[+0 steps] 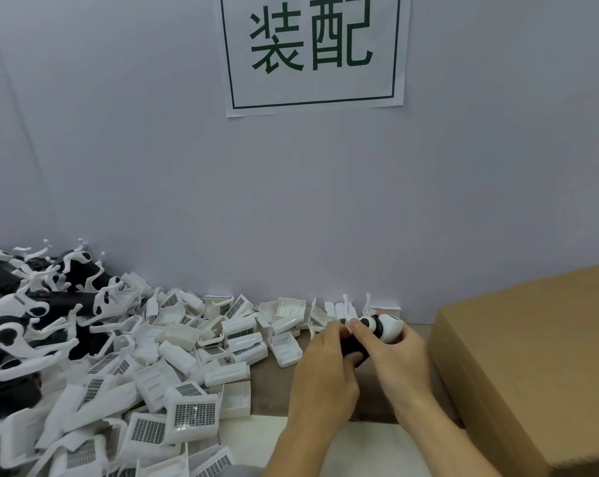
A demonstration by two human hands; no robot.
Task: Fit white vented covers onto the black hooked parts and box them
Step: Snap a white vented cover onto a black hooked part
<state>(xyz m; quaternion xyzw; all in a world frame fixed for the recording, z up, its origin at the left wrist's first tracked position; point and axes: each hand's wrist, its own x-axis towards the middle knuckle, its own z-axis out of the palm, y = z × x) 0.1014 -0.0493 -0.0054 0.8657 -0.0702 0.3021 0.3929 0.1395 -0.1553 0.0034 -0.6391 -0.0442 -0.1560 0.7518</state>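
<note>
Two bare hands meet over the bench (277, 370) just left of a closed cardboard box (532, 366). Between them they hold one black hooked part (351, 347), its rounded black-and-white end (384, 327) poking out beyond the fingers toward the wall. The left hand (322, 370) has a closed grip round the part's dark body, fingers curled over it, and its fingertips reach a small white piece at the top that is too hidden to tell apart. The right hand (399, 359) also has a closed grip on the part, thumb pressing beside the rounded end. To the left, a heap of white vented covers (174, 383) spreads across the bench up to the wall, some showing their dark mesh grilles. Further left lies a pile of more black hooked parts (26, 325) with white hooks sticking out. On the wall above hangs a paper sign (312, 53) with two large green characters.
</note>
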